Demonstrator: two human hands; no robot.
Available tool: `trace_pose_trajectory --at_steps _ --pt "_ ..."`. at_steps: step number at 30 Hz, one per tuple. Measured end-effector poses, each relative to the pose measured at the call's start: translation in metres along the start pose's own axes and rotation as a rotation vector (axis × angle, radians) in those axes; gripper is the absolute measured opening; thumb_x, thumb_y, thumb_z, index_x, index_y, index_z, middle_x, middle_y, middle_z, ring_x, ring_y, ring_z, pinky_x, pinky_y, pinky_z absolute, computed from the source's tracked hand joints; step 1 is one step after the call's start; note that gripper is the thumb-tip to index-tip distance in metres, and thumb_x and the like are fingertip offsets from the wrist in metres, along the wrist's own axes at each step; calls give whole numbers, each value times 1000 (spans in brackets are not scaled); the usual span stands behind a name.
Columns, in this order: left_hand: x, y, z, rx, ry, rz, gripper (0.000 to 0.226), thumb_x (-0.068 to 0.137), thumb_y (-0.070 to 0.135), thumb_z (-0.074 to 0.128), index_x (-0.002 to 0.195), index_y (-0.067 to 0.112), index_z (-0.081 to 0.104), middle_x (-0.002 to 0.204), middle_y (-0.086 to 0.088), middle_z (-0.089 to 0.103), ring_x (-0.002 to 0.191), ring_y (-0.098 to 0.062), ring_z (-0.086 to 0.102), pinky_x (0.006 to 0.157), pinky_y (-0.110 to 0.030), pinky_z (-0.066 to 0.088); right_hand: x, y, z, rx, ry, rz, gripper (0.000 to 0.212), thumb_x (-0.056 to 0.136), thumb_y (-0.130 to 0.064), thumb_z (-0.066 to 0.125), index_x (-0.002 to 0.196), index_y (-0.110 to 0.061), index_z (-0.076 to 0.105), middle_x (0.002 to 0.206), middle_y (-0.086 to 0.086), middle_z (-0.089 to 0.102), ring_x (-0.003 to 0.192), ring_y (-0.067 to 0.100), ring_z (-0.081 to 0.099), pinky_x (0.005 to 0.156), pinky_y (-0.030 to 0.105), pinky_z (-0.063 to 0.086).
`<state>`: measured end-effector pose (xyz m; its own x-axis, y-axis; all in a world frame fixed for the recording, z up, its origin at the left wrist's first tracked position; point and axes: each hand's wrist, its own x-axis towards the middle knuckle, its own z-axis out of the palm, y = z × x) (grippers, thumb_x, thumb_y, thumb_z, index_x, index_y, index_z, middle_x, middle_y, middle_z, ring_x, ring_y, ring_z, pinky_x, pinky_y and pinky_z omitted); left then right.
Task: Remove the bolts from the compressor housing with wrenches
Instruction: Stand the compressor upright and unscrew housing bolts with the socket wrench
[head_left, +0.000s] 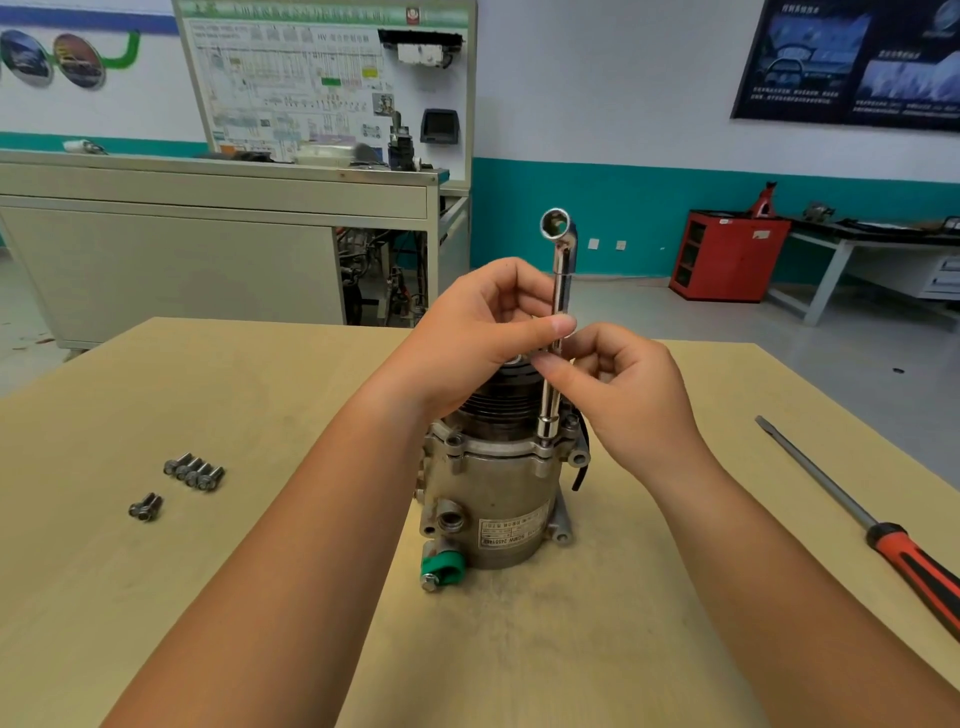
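Note:
A grey metal compressor (498, 499) stands upright in the middle of the wooden table (260, 545), a green cap (443, 564) at its lower port. A chrome socket wrench (557, 322) stands nearly vertical, its lower socket seated on a bolt at the housing flange (544, 444). My left hand (483, 332) pinches the wrench shaft from the left. My right hand (618, 384) pinches it lower down from the right. Several loose bolts (194, 472) lie in a row at the left, with two more bolts (145, 507) just below them.
A long screwdriver with a red and black handle (893, 540) lies at the table's right edge. Behind the table stand a grey workbench (208, 234) with a wiring board, a red cabinet (727, 254) and a dark bench at the right wall.

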<state>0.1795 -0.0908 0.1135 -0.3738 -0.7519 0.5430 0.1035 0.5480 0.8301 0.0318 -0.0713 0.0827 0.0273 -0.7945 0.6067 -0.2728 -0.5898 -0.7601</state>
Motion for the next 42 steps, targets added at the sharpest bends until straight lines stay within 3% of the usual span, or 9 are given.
trace_pose_trajectory --at_steps 4,7,12,17,21,26,32,37,42 --pt "-1 4 2 6 -20 -26 15 82 9 64 89 21 64 75 14 67 68 3 60 58 -8 43 -1 -2 0 -13 -70 -26 10 87 -17 64 79 -12 67 56 5 43 52 6 36 50 18 32" --pt "-1 6 2 -15 -42 -53 20 85 14 55 96 24 68 86 9 72 69 3 60 51 -7 37 -2 -2 -1 11 -99 -27 18 92 -13 56 79 -9 68 49 -10 40 48 2 35 50 16 29" --pt "-1 2 2 4 -30 0 22 89 -1 57 91 20 66 78 11 72 76 1 66 61 -7 45 -2 1 -2 68 -71 5 17 88 -20 59 82 -8 68 49 -12 41 47 1 36 48 13 29" --pt "1 -2 2 42 36 0 22 78 6 72 76 18 54 63 13 60 60 -2 55 62 -15 47 -1 1 -2 9 -25 8 10 77 -21 72 75 -26 64 46 -12 43 48 2 37 48 14 33" --pt "1 0 5 63 28 -1 16 83 7 69 78 19 59 66 14 62 64 0 57 62 -13 46 -1 -2 -3 2 -67 -1 10 84 -17 67 76 -22 65 55 9 51 52 5 41 52 19 36" --pt "-1 4 4 17 -33 -8 19 93 5 53 94 18 68 83 11 72 79 1 66 63 -9 47 -3 -1 -4 59 -138 11 19 90 -19 51 81 -17 68 47 -13 45 47 0 39 48 12 30" --pt "1 1 7 94 46 -3 16 75 17 72 70 24 59 64 10 62 61 -6 59 62 -19 50 -4 -2 -4 -6 -65 10 6 79 -21 71 78 -23 65 51 -9 43 49 2 38 49 17 35" --pt "1 -2 7 137 84 -9 24 76 16 76 72 21 53 60 13 56 58 -3 51 60 -17 47 -5 -7 -2 -23 -130 -28 15 88 -18 61 86 -33 64 77 14 65 68 22 55 66 35 48" --pt "-4 7 13 116 86 -34 11 82 25 63 85 16 57 79 -6 53 71 -13 52 61 -18 46 -5 -9 -3 -74 -179 -30 19 93 -17 53 85 -30 64 54 -18 56 53 -2 48 51 11 35"
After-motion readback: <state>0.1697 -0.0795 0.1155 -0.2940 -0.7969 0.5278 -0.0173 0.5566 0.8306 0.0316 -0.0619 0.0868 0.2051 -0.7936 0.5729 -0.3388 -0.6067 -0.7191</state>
